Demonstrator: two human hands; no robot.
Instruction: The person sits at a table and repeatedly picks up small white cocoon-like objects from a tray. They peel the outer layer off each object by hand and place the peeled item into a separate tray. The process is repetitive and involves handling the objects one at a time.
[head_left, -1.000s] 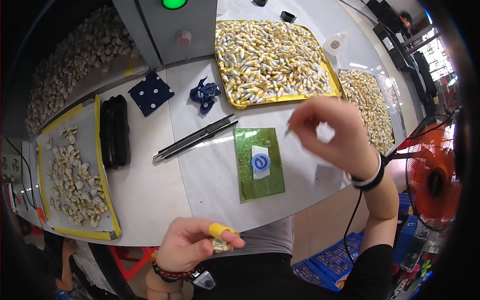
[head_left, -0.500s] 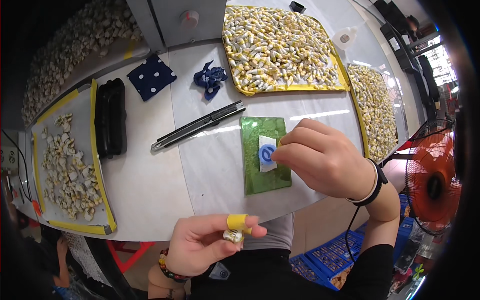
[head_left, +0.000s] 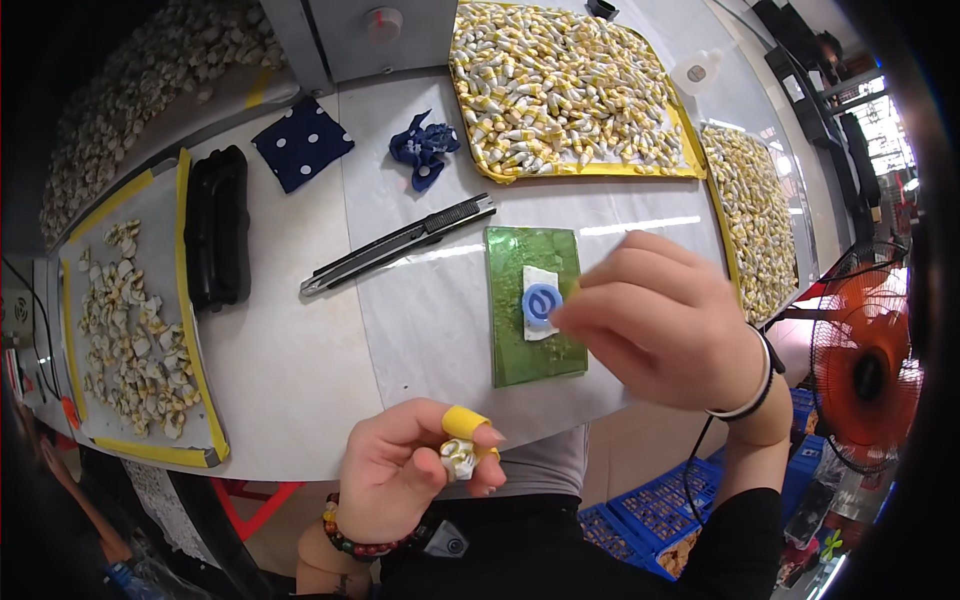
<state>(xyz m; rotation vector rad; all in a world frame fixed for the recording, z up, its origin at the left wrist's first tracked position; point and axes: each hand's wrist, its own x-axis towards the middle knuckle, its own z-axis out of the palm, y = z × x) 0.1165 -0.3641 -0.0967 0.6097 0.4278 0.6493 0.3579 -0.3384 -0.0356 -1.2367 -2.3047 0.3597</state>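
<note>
My left hand (head_left: 390, 475), with yellow tape round the index finger, pinches a small white twisted piece (head_left: 458, 461) with dark marks near the table's front edge. My right hand (head_left: 675, 325) hovers just right of a small round blue dish (head_left: 542, 304). Its thumb and fingertips are pinched together, slightly blurred; whatever they hold, if anything, is hidden. Under the dish lies a white pad (head_left: 540, 275) on a green glass-like plate (head_left: 508, 360). Left of the plate rests a black and silver snap-off utility knife (head_left: 400, 247).
A yellow-edged tray (head_left: 490, 178) of small white-and-yellow pieces stands at the back, another tray (head_left: 748, 215) right of it. Loose white pieces lie on a left tray (head_left: 215, 440), beside a black case (head_left: 217, 230). Dotted cloth (head_left: 303, 145), crumpled cloth (head_left: 424, 150), squeeze bottle (head_left: 695, 73), fan (head_left: 868, 370).
My right fingertips have drawn slightly right, away from the blue dish. My left hand has turned and shifted slightly up and left, showing more of the white piece.
</note>
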